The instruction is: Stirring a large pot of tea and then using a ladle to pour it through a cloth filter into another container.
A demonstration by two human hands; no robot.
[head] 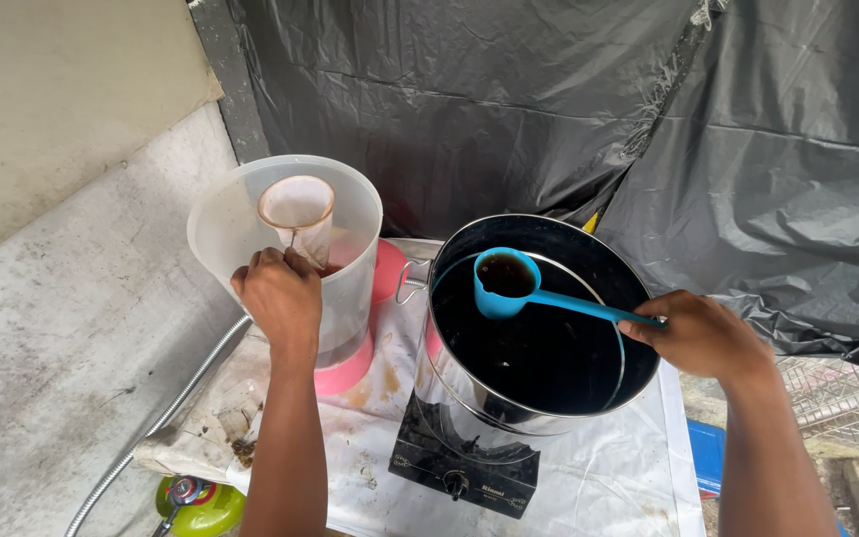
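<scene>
Black plastic sheeting point(549, 99) hangs behind a small table covered with a stained white cloth point(608, 477). On the person's left side, the left hand point(278, 296) reaches forward with the forearm nearly straight up the frame, knuckles toward the camera, fingers clenched around the handle of a cloth strainer point(296, 207). That strainer hangs inside a clear plastic jug point(221, 224) with a pink base, which holds a little brown liquid. The right hand point(700, 336) comes in from the lower right, wrist bent inward, gripping the end of a blue ladle point(509, 283). Its cup, full of dark liquid, hovers level over a big steel pot point(469, 398) of the same dark liquid. Under the pot sits a black gas stove point(464, 475). A metal hose point(166, 418) runs along the table's left edge.
</scene>
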